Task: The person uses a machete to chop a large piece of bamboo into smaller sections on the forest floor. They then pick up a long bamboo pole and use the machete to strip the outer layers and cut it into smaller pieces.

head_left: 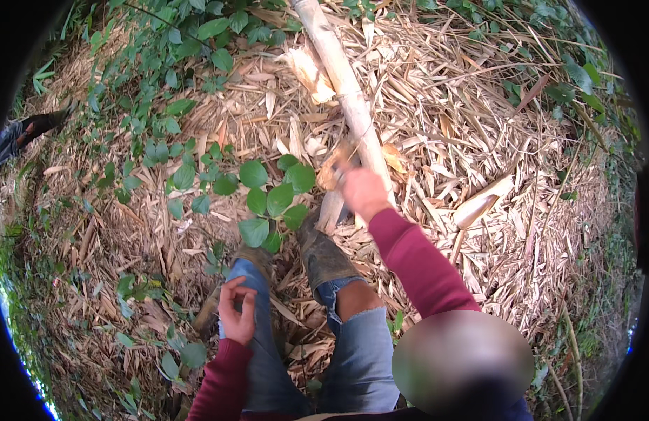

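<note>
A pale, jointed bamboo pole (352, 98) lies from the top edge down toward my feet. My right hand (365, 191) is at its near end, fingers closed round something blurred by motion that I cannot make out. Just below that hand, a greyish wooden piece (331, 212) stands beside my boot. Orange-tan plant scraps (394, 158) lie against the pole's right side. My left hand (238, 313) hangs over my left knee, its fingers loosely bent and apart, with nothing visible in them.
Dry bamboo sheaths and leaves (437, 91) cover the ground. A leafy green plant (268, 200) grows before my boots (324, 256). A curved husk (482, 202) lies to the right. Another person's leg (33, 130) shows at far left. A blurred oval hides the lower right.
</note>
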{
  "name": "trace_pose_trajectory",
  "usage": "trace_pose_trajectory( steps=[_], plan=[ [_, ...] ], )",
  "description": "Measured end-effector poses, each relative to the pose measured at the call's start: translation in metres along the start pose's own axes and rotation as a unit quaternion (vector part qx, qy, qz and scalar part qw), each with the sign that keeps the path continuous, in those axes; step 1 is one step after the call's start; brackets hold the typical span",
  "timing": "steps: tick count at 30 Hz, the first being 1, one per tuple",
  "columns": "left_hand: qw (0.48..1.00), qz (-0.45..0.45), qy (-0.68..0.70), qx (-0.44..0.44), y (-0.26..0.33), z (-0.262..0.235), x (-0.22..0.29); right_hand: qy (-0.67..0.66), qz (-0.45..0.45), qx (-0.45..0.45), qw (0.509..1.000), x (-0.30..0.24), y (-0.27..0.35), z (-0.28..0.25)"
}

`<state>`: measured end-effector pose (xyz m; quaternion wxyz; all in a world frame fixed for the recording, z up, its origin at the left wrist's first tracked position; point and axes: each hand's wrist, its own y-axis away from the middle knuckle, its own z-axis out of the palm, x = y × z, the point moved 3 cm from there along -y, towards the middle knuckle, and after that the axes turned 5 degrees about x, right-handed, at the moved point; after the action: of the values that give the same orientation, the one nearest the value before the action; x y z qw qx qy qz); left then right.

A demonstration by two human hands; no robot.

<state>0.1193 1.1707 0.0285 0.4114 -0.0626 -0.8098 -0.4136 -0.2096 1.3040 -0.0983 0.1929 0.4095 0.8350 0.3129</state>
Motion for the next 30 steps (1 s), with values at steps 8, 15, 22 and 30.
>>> trace_pose_trajectory(
  steps=[8,15,22,30],
  plan=[
    [0.998,0.015,-0.032,-0.056,0.001,0.013,-0.014,-0.400,0.216,0.179,0.873,-0.012,0.038,0.008],
    [0.998,0.015,-0.029,-0.045,-0.009,-0.003,-0.017,-0.492,0.219,0.179,0.823,0.086,-0.030,-0.020],
    [0.998,0.007,-0.032,-0.045,-0.013,-0.007,-0.018,-0.133,0.172,0.186,0.958,0.036,-0.031,-0.051],
    [0.998,-0.004,-0.037,-0.056,-0.019,-0.018,-0.023,-0.140,0.260,0.180,0.938,-0.032,-0.130,-0.010]
  ],
)
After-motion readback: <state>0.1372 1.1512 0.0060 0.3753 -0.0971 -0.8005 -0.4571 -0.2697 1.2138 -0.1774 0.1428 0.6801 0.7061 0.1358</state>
